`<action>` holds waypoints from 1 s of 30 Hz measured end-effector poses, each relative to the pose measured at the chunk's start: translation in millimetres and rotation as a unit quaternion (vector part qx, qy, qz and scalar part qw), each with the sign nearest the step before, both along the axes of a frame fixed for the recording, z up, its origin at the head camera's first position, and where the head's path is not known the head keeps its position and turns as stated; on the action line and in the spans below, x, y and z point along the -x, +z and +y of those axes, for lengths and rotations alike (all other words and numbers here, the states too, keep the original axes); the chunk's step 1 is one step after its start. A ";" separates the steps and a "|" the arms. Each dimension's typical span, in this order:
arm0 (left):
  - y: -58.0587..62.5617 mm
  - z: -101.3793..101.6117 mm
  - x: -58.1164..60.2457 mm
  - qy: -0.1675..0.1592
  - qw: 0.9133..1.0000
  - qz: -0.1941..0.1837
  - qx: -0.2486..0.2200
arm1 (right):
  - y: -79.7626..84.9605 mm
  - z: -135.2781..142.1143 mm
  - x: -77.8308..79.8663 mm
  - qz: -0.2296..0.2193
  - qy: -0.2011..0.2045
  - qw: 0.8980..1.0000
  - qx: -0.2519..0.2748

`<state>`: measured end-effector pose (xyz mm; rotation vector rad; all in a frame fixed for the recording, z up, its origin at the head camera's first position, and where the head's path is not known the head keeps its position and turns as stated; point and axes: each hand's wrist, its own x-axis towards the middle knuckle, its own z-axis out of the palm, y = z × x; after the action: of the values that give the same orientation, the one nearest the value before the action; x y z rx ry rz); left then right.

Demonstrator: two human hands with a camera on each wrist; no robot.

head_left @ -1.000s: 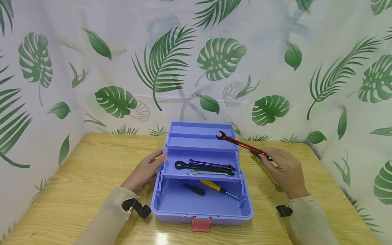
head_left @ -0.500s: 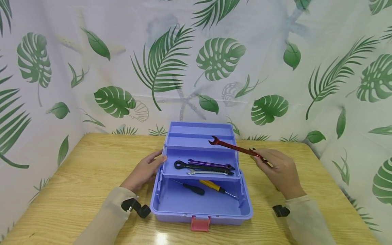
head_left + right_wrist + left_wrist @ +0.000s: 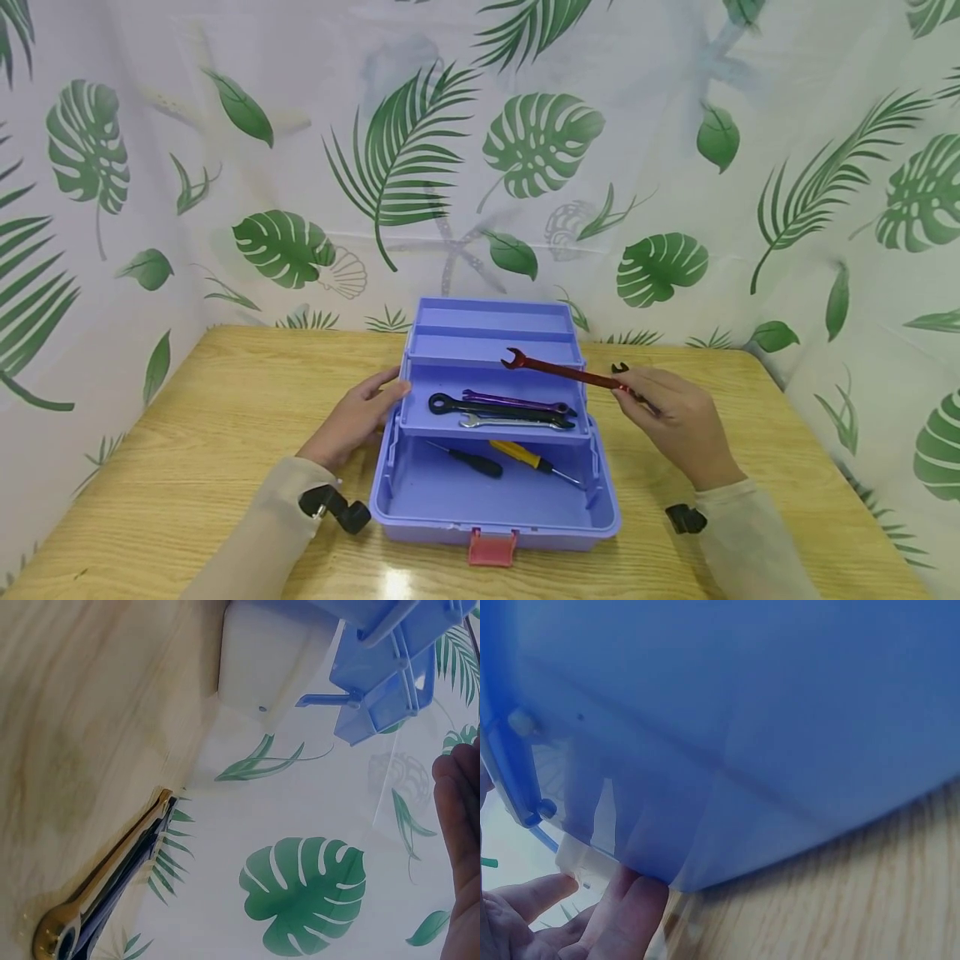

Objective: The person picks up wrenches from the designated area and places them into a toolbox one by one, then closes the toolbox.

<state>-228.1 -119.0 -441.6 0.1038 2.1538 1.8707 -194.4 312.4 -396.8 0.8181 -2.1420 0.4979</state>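
Note:
My right hand pinches one end of a red open-end wrench. The wrench's open jaw points left, over the upper trays of a blue-purple toolbox. With its thumb on the tray edge and fingers behind, my left hand holds the toolbox's left side; those fingers meet its back corner in the left wrist view. Purple, black and silver wrenches lie in the front tray. Below them, a black screwdriver and a yellow screwdriver lie in the bottom.
On the table right of the toolbox, a gold wrench and a dark wrench lie side by side, mostly behind my right hand in the head view. A pink latch hangs at the front. Leaf-printed cloth stands behind the table.
My right hand has carried the red wrench left and down, closer to the trays. The left hand and the toolbox have stayed put.

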 end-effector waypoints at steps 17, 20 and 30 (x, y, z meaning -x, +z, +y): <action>-5.2 -0.9 3.0 0.005 1.000 -0.005 -0.008 | 0.4 -18.4 -1.3 -0.033 0.047 0.998 -0.004; -5.8 -1.1 3.2 0.010 1.000 -0.011 -0.008 | -0.8 -21.5 -1.5 -0.052 0.055 0.997 -0.015; -6.0 -1.9 2.5 -0.003 1.000 0.000 -0.012 | 1.2 -42.4 2.5 -0.041 0.077 0.993 -0.076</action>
<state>-230.7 -120.9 -447.5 0.1158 2.1295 1.8934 -196.8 270.0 -395.6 1.0712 -2.2241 0.4586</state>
